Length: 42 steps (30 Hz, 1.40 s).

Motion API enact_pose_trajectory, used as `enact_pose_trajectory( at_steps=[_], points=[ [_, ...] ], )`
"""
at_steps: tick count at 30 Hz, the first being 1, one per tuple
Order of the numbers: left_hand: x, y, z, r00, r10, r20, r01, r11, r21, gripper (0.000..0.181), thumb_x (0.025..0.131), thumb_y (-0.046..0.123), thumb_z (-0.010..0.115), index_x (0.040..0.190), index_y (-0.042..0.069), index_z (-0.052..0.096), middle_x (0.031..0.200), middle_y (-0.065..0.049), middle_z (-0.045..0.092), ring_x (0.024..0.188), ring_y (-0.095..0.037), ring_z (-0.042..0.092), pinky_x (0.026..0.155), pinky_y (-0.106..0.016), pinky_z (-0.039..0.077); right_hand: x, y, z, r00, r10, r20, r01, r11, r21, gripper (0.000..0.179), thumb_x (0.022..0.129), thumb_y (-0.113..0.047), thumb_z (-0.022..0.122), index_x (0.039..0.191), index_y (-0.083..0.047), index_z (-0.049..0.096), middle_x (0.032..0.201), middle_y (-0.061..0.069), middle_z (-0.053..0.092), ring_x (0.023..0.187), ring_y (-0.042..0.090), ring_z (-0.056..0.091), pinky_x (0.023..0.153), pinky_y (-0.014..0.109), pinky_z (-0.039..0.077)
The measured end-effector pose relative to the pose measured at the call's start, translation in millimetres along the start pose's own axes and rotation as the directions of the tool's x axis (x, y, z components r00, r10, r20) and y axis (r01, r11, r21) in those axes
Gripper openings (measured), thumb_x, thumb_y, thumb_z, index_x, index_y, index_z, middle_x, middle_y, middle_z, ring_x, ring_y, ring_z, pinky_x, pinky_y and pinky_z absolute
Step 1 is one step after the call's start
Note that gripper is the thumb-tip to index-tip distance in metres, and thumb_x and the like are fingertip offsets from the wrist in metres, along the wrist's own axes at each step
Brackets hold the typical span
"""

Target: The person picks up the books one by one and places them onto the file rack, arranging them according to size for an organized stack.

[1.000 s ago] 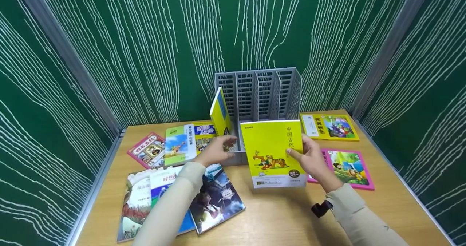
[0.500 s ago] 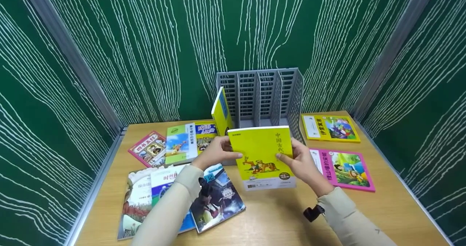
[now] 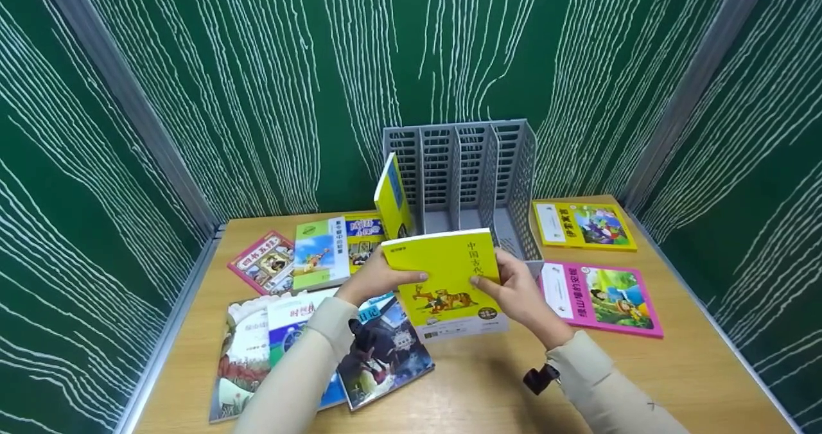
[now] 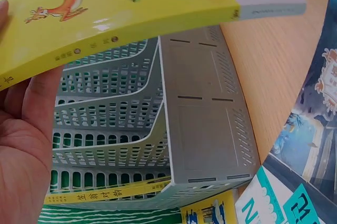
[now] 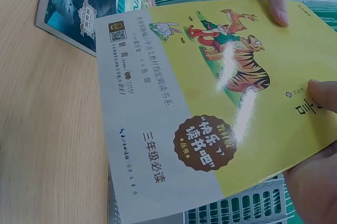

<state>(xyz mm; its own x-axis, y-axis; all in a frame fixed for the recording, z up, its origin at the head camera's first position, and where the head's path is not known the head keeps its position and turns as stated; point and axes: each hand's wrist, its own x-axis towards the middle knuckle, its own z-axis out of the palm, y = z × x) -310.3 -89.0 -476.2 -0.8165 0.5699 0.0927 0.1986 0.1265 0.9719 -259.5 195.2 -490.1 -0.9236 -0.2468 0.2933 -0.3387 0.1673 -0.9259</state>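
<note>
A yellow paperback book (image 3: 443,260) with a tiger and a deer on its cover is held between both hands in front of the rack. My left hand (image 3: 376,277) grips its left edge, thumb on the cover and fingers behind. On the right edge my right hand (image 3: 521,287) pinches it the same way. The right wrist view shows the pale lower band of the book (image 5: 142,129). Behind it stands a grey slotted rack (image 3: 528,209) with several upright compartments. Another yellow book (image 3: 390,196) stands in its leftmost compartment, its spine (image 4: 113,192) seen in the left wrist view.
Left of the rack lie a red-edged book (image 3: 266,264), a green-and-blue book (image 3: 314,254) and a yellow-and-blue book (image 3: 364,228). Nearer are overlapping books, including a dark-covered one (image 3: 392,350). A yellow book (image 3: 584,225) and a pink book (image 3: 607,299) lie at the right.
My left hand has come from beside the rack to the book's left edge and taken hold of it. The book and right hand have moved left and slightly down.
</note>
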Motion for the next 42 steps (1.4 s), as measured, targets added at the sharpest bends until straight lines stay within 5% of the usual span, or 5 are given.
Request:
enact_pose_trajectory(
  at_steps=[19,24,29,35,42],
  points=[
    [-13.3,27.5,-21.5,0.997,0.012,-0.080,-0.011,1.000,0.016,0.045,0.096,0.027,0.084,0.137,0.013,0.070,0.128,-0.010,0.080,0.111,-0.030,0.081,0.097,-0.048,0.066,21.2,-4.5,-8.3,0.999,0.021,0.037,-0.022,1.000,0.011,0.062,0.097,-0.003,0.080,0.152,-0.003,0.052,0.139,0.020,0.072,0.119,0.024,0.075,0.100,0.029,0.063],
    [-15.1,35.1,-31.6,0.992,0.050,-0.120,-0.050,0.999,0.001,0.045,0.098,0.025,0.083,0.139,0.012,0.069,0.131,-0.012,0.079,0.113,-0.032,0.080,0.096,-0.050,0.066,25.6,3.6,-23.3,0.999,0.031,-0.036,-0.032,0.998,-0.045,0.066,0.096,-0.005,0.082,0.155,-0.004,0.051,0.153,0.017,0.064,0.143,0.033,0.061,0.124,0.046,0.048],
    [-18.7,40.7,-39.3,0.980,0.054,-0.192,-0.049,0.998,0.033,0.045,0.099,0.025,0.082,0.140,0.012,0.069,0.130,-0.013,0.079,0.110,-0.033,0.081,0.092,-0.048,0.068,28.9,18.0,-35.2,0.995,0.031,-0.096,-0.042,0.993,-0.108,0.063,0.094,-0.004,0.083,0.150,0.001,0.055,0.152,0.022,0.063,0.145,0.038,0.059,0.127,0.056,0.042],
    [-22.0,49.0,-47.5,0.938,0.083,-0.337,-0.083,0.996,0.015,0.041,0.098,0.021,0.081,0.136,0.011,0.071,0.126,-0.014,0.080,0.107,-0.032,0.082,0.088,-0.046,0.068,30.4,36.4,-45.3,0.992,0.045,-0.122,-0.074,0.969,-0.238,0.056,0.097,-0.005,0.081,0.147,0.005,0.058,0.153,0.028,0.059,0.147,0.047,0.053,0.129,0.061,0.037],
    [-23.6,55.9,-51.0,0.843,0.145,-0.519,-0.142,0.989,0.046,0.038,0.100,0.019,0.081,0.136,0.010,0.072,0.125,-0.014,0.081,0.105,-0.032,0.082,0.086,-0.042,0.069,33.1,59.2,-54.8,0.991,0.079,-0.110,-0.115,0.921,-0.372,0.054,0.100,-0.009,0.078,0.148,0.005,0.059,0.154,0.031,0.057,0.149,0.053,0.049,0.127,0.068,0.035]
  ],
)
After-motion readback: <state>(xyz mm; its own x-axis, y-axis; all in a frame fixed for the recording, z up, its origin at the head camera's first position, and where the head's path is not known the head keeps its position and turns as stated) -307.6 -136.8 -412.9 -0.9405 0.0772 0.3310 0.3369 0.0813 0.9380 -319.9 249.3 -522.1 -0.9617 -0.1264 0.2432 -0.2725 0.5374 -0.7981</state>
